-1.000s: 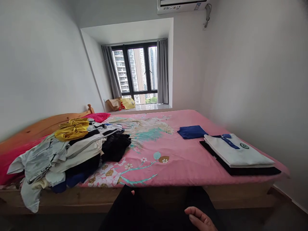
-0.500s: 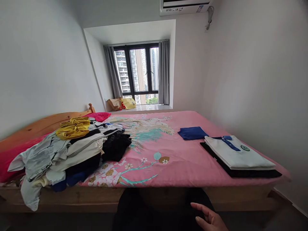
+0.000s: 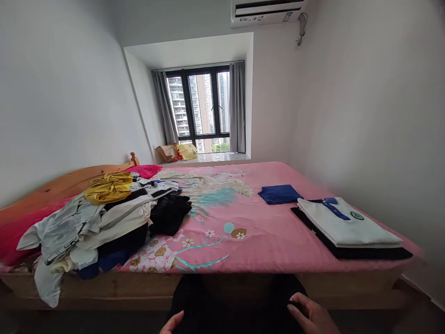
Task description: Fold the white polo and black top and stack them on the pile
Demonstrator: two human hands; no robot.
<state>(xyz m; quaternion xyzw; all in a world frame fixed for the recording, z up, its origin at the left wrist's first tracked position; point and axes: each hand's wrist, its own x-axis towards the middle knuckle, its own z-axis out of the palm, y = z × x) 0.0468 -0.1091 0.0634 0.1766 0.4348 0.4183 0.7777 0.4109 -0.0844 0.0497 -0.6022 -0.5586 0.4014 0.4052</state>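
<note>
Both my hands are low at the bottom edge, in front of the bed and over my dark clothing. My right hand [image 3: 311, 314] has its fingers loosely spread and rests on the dark fabric, holding nothing. Only the fingertips of my left hand [image 3: 173, 322] show, extended and empty. On the pink flowered bedspread [image 3: 257, 236] a heap of unfolded clothes [image 3: 104, 220] lies at the left, topped by a yellow garment [image 3: 109, 186]. At the right a folded white polo shirt [image 3: 347, 222] sits on a folded black garment [image 3: 368, 253], with a folded blue garment [image 3: 278, 193] behind.
The bed has a wooden frame [image 3: 146, 285] and a headboard [image 3: 59, 185] against the left wall. A red pillow [image 3: 146, 170] lies near the headboard. Bags [image 3: 177, 151] sit on the window ledge. An air conditioner [image 3: 266, 10] hangs above. The right wall runs close to the bed.
My left hand's fingertips have come into view at the bottom edge. My right hand has risen slightly and shifted right. The view has tilted a little.
</note>
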